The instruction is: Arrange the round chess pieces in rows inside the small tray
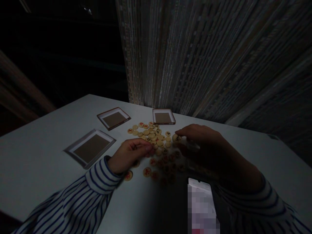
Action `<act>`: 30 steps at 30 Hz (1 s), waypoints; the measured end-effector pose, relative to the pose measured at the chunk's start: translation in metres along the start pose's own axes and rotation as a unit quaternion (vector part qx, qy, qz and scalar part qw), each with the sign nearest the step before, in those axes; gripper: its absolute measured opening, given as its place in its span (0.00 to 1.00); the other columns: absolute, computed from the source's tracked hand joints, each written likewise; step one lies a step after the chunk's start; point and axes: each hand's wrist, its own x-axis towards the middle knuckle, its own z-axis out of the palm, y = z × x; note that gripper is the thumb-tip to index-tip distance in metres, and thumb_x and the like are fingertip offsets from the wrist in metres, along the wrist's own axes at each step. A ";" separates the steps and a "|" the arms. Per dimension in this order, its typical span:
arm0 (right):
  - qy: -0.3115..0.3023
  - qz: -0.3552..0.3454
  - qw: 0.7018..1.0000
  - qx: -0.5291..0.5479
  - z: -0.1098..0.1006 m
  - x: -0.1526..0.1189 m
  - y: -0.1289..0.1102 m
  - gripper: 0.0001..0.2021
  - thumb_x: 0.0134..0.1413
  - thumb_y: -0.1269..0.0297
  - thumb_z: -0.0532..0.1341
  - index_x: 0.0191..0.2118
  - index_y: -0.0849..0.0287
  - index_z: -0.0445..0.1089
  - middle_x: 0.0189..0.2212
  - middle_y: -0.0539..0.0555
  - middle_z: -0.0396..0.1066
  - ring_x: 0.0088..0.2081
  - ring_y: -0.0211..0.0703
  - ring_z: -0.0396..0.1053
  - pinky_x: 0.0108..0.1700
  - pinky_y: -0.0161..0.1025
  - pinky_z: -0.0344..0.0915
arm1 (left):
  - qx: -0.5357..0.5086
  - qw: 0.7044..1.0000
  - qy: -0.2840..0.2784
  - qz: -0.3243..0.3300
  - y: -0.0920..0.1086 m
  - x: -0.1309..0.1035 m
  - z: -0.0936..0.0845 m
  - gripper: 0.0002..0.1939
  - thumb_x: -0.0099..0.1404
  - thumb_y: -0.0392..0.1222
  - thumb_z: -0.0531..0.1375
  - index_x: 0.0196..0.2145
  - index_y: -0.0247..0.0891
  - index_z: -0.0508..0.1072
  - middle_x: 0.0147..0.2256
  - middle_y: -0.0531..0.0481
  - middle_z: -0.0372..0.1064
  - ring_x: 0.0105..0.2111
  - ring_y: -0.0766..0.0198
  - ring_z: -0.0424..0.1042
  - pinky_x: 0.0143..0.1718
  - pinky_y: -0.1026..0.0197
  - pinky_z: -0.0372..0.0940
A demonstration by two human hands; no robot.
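Round Chinese chess pieces (152, 134) lie heaped and scattered on the white table, some marked in red or black, some showing blank faces. My right hand (207, 146) is raised over the right side of the pile, pinching a chess piece (177, 138) with a black character between its fingertips. At the near left of the heap, my left hand (133, 152) has its fingers curled together among the pieces; what they hold, if anything, is hidden. Shadow covers red-marked pieces (165, 165) in front of the hands.
Three shallow rectangular trays stand on the table: a near left tray (91, 148), a far left tray (113, 119) and a back tray (163, 117). A lit phone (200, 191) lies below my right hand. Behind the table hangs a string curtain (165, 58).
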 end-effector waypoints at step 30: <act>-0.095 0.025 0.994 -0.042 -0.020 -0.046 0.022 0.08 0.51 0.68 0.56 0.37 0.60 0.70 0.33 0.55 0.72 0.31 0.41 0.69 0.31 0.36 0.62 | 0.201 0.975 0.032 0.087 0.012 -0.004 0.016 0.10 0.50 0.46 0.66 0.26 0.37 0.75 0.25 0.51 0.73 0.24 0.67 0.68 0.25 0.67 0.63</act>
